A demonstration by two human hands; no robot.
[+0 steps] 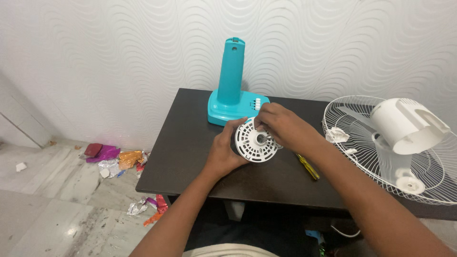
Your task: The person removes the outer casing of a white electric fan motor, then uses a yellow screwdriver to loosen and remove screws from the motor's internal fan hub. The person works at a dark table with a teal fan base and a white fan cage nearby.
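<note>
Fan motor housing (255,140), round and white, gripped over the dark table (190,143) at frame centre.

Left hand (223,154) clasped around its lower left side; right hand (281,124) pinching at the metal shaft (263,138) in the middle, fingertips closed there. Just behind, a turquoise fan base (232,93) upright against the wall. At right, a white wire grille (381,147) with a white plastic cover (407,124) on it. Below the right wrist, a yellow screwdriver (308,166), partly hidden. Crumpled wrappers (114,159) on the floor, lower left. Whatever sits between the pinching fingers too small to make out.
</note>
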